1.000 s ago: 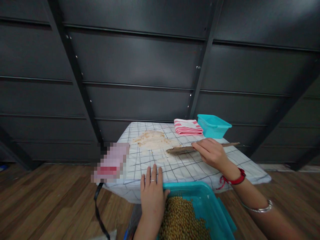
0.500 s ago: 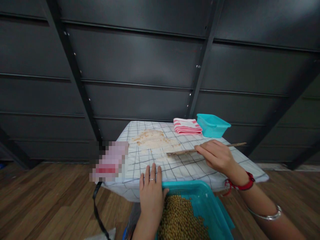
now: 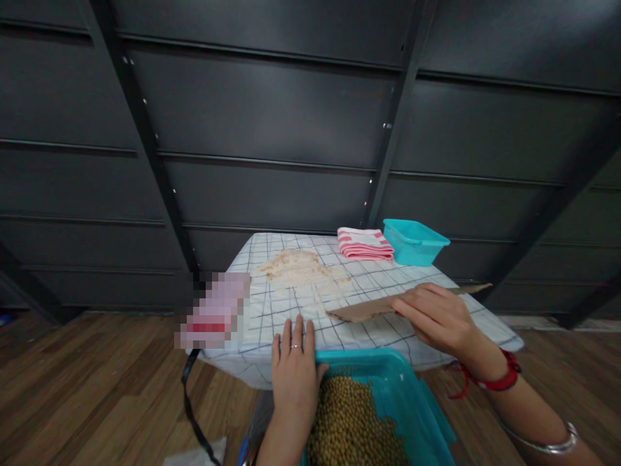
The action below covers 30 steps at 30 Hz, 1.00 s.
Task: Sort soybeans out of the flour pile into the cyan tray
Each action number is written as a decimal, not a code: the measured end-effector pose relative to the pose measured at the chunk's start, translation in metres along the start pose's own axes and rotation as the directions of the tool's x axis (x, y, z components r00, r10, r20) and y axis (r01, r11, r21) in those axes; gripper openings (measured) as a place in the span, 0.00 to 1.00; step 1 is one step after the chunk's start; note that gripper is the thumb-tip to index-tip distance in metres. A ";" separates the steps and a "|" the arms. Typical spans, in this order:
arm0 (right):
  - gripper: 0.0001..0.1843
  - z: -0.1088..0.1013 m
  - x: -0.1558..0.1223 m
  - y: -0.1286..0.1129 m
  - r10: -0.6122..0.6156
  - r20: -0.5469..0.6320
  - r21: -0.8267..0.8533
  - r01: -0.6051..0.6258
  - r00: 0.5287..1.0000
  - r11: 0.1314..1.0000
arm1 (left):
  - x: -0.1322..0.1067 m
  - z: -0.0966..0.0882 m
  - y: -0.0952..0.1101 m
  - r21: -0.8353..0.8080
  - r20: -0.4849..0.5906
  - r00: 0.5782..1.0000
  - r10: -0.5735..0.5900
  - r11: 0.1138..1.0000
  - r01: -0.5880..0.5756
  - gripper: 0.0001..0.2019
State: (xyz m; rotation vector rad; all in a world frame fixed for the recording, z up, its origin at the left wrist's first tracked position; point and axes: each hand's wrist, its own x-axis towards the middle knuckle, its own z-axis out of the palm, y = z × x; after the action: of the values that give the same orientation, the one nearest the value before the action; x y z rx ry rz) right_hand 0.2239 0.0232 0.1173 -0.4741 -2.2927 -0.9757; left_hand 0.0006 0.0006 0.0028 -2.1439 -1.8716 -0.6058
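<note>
Your right hand [image 3: 439,318] grips the cardboard [image 3: 363,310] midway, apparently for control, near the pale powder [image 3: 301,268] on the table [image 3: 264,318], while your left hand [image 3: 294,375] lies flat, unladen, at its near edge, likely bracing.

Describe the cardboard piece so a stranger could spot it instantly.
Start at the dark panelled wall, then the checked tablecloth before it. Over its right side, the right hand grips the cardboard piece. It is long, flat and brown, unlike the folded pink-and-white towel and turquoise plastic tub beyond it.

Teal tub [image 3: 395,395] — cut off below; pink object [image 3: 220,304] — pixelated.
</note>
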 end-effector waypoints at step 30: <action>0.15 -0.022 -0.011 -0.008 0.016 0.071 -0.013 -0.015 0.997 1.000 | -0.001 -0.002 -0.001 -0.029 0.012 1.000 0.009 1.000 -0.008 0.26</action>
State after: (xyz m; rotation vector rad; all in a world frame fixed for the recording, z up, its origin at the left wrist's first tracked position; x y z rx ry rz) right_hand 0.2364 0.0009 0.1185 -0.5390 -2.3441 -0.9805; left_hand -0.0006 -0.0016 0.0042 -2.1773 -1.8701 -0.6228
